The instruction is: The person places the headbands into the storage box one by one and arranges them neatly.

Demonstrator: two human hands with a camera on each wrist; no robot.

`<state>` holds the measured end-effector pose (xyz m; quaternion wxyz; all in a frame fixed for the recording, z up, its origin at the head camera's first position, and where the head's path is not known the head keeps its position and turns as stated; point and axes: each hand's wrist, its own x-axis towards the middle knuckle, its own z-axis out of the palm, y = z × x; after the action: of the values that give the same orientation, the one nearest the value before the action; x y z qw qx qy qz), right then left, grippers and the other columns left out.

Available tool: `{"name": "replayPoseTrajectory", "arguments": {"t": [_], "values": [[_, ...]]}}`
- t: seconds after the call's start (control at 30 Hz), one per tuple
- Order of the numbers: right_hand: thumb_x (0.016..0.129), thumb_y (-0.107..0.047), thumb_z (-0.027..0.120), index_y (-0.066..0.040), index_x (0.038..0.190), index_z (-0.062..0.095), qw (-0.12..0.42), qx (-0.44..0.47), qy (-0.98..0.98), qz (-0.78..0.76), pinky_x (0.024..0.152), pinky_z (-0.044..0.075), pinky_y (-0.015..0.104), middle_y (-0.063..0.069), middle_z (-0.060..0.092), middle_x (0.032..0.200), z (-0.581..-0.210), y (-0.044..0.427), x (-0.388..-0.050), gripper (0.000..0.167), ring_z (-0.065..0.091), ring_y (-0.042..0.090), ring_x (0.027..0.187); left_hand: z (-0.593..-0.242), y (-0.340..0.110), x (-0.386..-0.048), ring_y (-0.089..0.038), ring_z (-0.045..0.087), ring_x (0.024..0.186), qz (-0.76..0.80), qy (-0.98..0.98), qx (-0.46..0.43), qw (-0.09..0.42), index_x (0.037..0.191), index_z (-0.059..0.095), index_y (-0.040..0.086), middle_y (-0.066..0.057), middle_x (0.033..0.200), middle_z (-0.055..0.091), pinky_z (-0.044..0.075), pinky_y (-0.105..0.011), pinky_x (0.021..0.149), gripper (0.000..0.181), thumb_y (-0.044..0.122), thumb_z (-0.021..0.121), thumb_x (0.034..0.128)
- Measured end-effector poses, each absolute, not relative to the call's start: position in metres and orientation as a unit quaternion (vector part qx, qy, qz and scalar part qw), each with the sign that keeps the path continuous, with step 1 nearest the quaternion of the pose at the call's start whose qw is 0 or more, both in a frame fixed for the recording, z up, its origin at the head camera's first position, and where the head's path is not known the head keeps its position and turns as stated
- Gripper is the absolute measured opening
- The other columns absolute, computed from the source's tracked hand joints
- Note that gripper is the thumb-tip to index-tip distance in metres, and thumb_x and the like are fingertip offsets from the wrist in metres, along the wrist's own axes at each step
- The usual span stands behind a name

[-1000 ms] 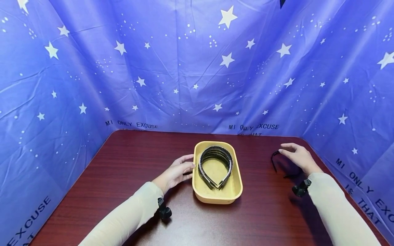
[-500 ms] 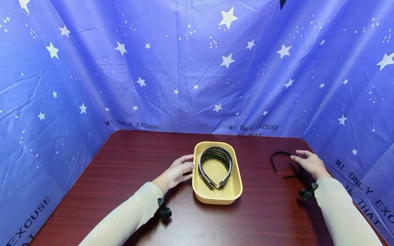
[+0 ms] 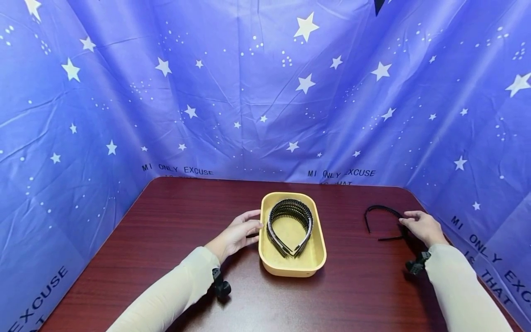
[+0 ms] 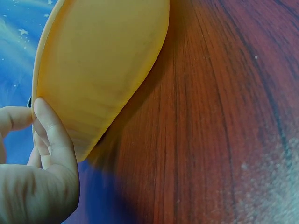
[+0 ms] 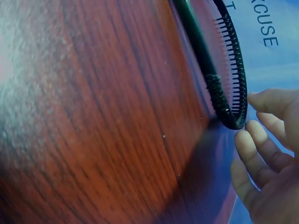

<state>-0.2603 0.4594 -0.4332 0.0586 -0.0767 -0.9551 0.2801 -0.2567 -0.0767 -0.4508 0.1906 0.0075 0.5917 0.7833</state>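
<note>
A yellow plastic bin [image 3: 306, 260] stands mid-table with several black toothed headbands [image 3: 292, 207] nested inside it. My left hand [image 3: 237, 233] rests its fingers against the bin's left side; in the left wrist view, fingertips [image 4: 41, 108] meet the wall near the rim. Over at the right, one more black headband [image 3: 383, 207] lies on the table, its legs toward the left. My right hand [image 3: 425, 227] is at this band's right-hand curve, thumb and fingers loosely bent. In the right wrist view, its fingertips [image 5: 256, 127] are at the outer edge of the toothed band, not wrapped round it.
The dark red wooden table [image 3: 174, 207] has rounded back corners. A blue star-patterned cloth [image 3: 249, 92] hangs behind it and along both sides. Small black cameras [image 3: 221, 287] are strapped to both wrists.
My right hand has slid right and toward me along the loose headband, whose near leg has shifted slightly left. My left hand and the bin have stayed in place.
</note>
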Motion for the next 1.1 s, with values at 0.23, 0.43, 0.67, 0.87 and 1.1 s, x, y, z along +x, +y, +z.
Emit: {"name": "replayPoseTrajectory", "arguments": {"t": [0.23, 0.43, 0.67, 0.87, 1.1], "values": [[0.095, -0.019, 0.062, 0.018, 0.127, 0.051, 0.039, -0.074, -0.951, 0.296, 0.076, 0.052, 0.044, 0.025, 0.070, 0.098, -0.4352, 0.4642, -0.2594, 0.050, 0.066, 0.034, 0.087, -0.4524, -0.0769, -0.2582, -0.015, 0.064, 0.091, 0.782, 0.593, 0.005, 0.193, 0.146, 0.045, 0.007, -0.006, 0.102, 0.065, 0.056, -0.029, 0.076, 0.061, -0.001, 0.062, 0.0884], [0.095, -0.011, 0.059, 0.025, 0.127, 0.046, 0.008, -0.082, -0.931, 0.355, 0.062, 0.058, 0.032, 0.021, 0.072, 0.088, -0.4373, 0.4664, -0.2614, 0.050, 0.069, 0.016, 0.073, -0.4533, -0.0773, -0.2588, -0.015, 0.064, 0.092, 0.782, 0.593, 0.007, 0.193, 0.146, 0.045, 0.007, -0.006, 0.102, 0.065, 0.056, -0.030, 0.077, 0.061, 0.000, 0.063, 0.0886], [0.096, -0.010, 0.058, 0.026, 0.126, 0.047, 0.001, -0.086, -0.926, 0.369, 0.064, 0.059, 0.033, 0.021, 0.072, 0.087, -0.4377, 0.4646, -0.2632, 0.048, 0.068, 0.016, 0.073, -0.4532, -0.0779, -0.2587, -0.015, 0.065, 0.092, 0.783, 0.591, 0.011, 0.195, 0.146, 0.045, 0.007, -0.005, 0.101, 0.065, 0.056, -0.031, 0.078, 0.060, 0.000, 0.062, 0.0885], [0.096, -0.009, 0.057, 0.026, 0.125, 0.048, 0.006, -0.086, -0.924, 0.372, 0.063, 0.059, 0.030, 0.019, 0.072, 0.085, -0.4364, 0.4625, -0.2624, 0.046, 0.065, 0.009, 0.070, -0.4531, -0.0780, -0.2582, -0.015, 0.065, 0.092, 0.784, 0.590, 0.011, 0.194, 0.146, 0.045, 0.007, -0.005, 0.100, 0.065, 0.056, -0.032, 0.079, 0.060, 0.000, 0.062, 0.0886], [0.098, -0.013, 0.057, 0.023, 0.126, 0.051, 0.023, -0.095, -0.931, 0.352, 0.061, 0.058, 0.028, 0.014, 0.072, 0.084, -0.4370, 0.4625, -0.2628, 0.045, 0.063, 0.008, 0.069, -0.4527, -0.0777, -0.2583, -0.016, 0.064, 0.093, 0.784, 0.590, 0.008, 0.194, 0.146, 0.044, 0.007, -0.005, 0.099, 0.066, 0.055, -0.032, 0.080, 0.061, 0.000, 0.063, 0.0882]]}}
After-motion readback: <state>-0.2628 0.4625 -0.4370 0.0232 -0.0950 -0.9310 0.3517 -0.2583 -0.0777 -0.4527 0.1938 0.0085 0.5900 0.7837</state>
